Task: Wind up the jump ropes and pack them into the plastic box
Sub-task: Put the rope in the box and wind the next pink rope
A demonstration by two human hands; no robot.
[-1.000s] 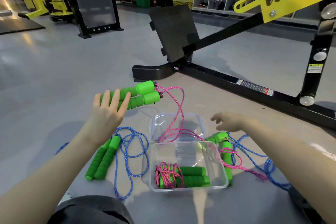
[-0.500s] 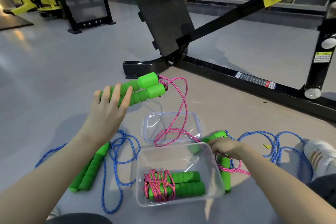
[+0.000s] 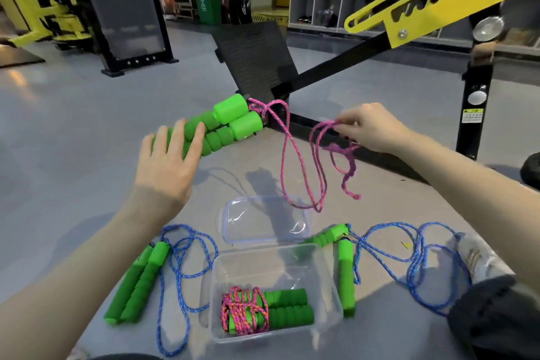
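A grey gym floor (image 3: 73, 140) carries a clear plastic box (image 3: 263, 260), its lid (image 3: 263, 222) lying just behind. The left blue jump rope (image 3: 178, 272) and right blue jump rope (image 3: 415, 257) sprawl loose on either side.

Glossy clear plastic box (image 3: 327, 280), matt foam handles (image 3: 222, 128), braided rope (image 3: 292, 161)

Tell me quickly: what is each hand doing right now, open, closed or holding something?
Left hand: closed around the two green handles of the pink rope.
Right hand: pinching loops of the pink rope.
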